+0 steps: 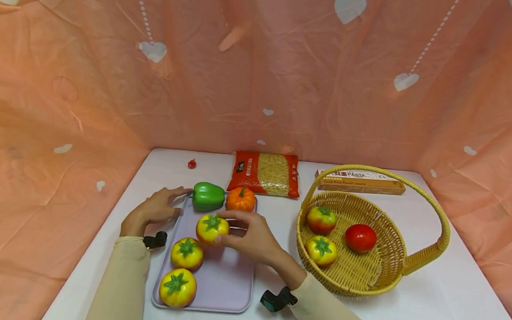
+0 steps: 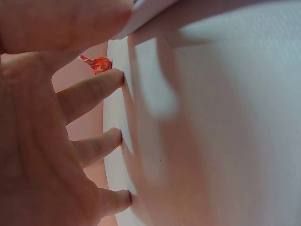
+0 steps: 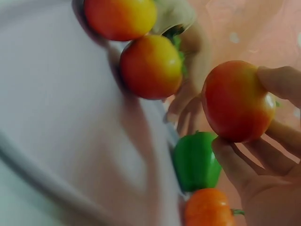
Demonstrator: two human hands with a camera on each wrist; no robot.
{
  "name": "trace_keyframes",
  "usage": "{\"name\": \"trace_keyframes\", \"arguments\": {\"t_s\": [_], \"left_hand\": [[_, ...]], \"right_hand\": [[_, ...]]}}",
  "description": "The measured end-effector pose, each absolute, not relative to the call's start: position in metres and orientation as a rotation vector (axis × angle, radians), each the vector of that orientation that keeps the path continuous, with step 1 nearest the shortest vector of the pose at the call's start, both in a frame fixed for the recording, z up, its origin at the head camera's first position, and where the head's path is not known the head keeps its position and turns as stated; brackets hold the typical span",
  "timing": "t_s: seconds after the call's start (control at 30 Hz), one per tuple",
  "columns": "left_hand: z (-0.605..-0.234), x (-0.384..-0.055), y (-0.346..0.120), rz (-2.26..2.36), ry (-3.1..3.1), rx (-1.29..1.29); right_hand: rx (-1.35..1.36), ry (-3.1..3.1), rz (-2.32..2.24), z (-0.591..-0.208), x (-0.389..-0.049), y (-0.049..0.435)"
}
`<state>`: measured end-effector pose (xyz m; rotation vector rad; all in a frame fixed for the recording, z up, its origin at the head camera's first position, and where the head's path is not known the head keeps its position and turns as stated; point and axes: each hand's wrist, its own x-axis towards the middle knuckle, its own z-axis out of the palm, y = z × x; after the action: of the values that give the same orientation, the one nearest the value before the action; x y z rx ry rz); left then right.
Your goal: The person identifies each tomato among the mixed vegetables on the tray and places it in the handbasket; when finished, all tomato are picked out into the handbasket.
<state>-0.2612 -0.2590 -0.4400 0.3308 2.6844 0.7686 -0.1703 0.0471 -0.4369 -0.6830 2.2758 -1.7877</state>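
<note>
My right hand [image 1: 253, 238] pinches a yellow-red tomato [image 1: 209, 231] with a green star-shaped calyx between thumb and fingers, above the lilac tray [image 1: 228, 280]. In the right wrist view the held tomato [image 3: 237, 101] is raised off the tray. Two similar tomatoes, one [image 1: 187, 254] behind the other [image 1: 178, 288], sit along the tray's left side. A green bell pepper [image 1: 208, 196] and a small orange pumpkin [image 1: 241, 199] lie at its far end. My left hand [image 1: 158, 208] rests at the tray's far left edge, fingers spread, the index tip near the pepper's stem.
Right of the tray stands a wicker basket [image 1: 354, 276] with a tall handle, holding a red tomato [image 1: 361, 238] and two yellow-red ones. Behind are a pasta bag [image 1: 272, 174], a pasta box [image 1: 360, 185] and a small red wrapped item [image 1: 192, 164]. Cloth walls [image 1: 261, 72] surround the table.
</note>
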Motion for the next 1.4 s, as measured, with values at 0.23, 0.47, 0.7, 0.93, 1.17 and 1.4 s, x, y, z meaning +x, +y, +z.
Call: {"name": "trace_keyframes", "arguments": {"t_s": [0.23,0.47,0.7,0.93,1.17,1.4], "left_hand": [[-0.440,-0.259,-0.262,0.782,2.700,0.380],[-0.438,-0.260,-0.262,0.786,2.697,0.384],[-0.436,-0.261,-0.261,0.742,2.687,0.336],[-0.437,-0.261,-0.260,0.750,2.685,0.343],[-0.439,-0.259,-0.258,0.772,2.675,0.320],[-0.440,-0.259,-0.258,0.773,2.684,0.335]], "right_hand": [[-0.752,2.227,-1.763,-0.422,-0.144,0.084],[-0.719,2.290,-1.779,-0.413,-0.115,0.140],[-0.671,2.463,-1.833,-0.406,-0.088,0.207],[-0.570,2.584,-1.739,-0.400,-0.067,0.259],[-0.541,2.652,-1.625,-0.399,-0.060,0.286],[-0.468,2.670,-1.473,-0.405,-0.068,0.284]]}}
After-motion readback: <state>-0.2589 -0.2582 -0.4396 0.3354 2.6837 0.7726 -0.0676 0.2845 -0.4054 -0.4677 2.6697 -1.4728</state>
